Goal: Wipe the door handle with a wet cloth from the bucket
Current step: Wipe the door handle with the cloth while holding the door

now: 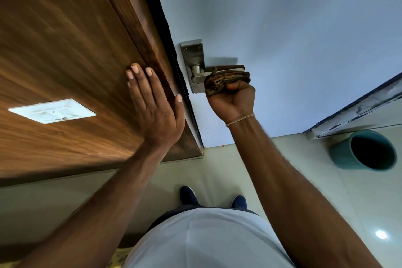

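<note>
Pale blue fills the door (282, 28) ahead of you, with a dark wood panel (65, 39) running along its left side and light floor tiles (228, 169) below. Your right hand (232, 100) is curled tight around a brown cloth (226, 78), fingers closed into a fist, and the cloth is wrapped over the lever of the metal door handle (196, 77); only the lever's base and the backplate (192, 56) show bare. Your left hand (155, 106) lies flat on the wood panel, its 4 fingers spread and straight, holding nothing, thumb close to the dark seam where panel and door meet. The bucket (365, 150) stands on the floor at the lower right, well apart from the handle, next to a chipped white frame (352, 111). Wiping looks to be under way. Watch the downward pull: press too hard and the lever could dip, the latch release and the door swing, and your left thumb sits near that seam where it could be pinched. A loosely bunched cloth could also slide off the lever's free end, or skip the underside and the backplate. You have open door surface to the right of the lever and above it for longer strokes, but little room on the left between the backplate and the door edge, so keep strokes short there. Your 2 shoes (189, 196) stand close to the door.
</note>
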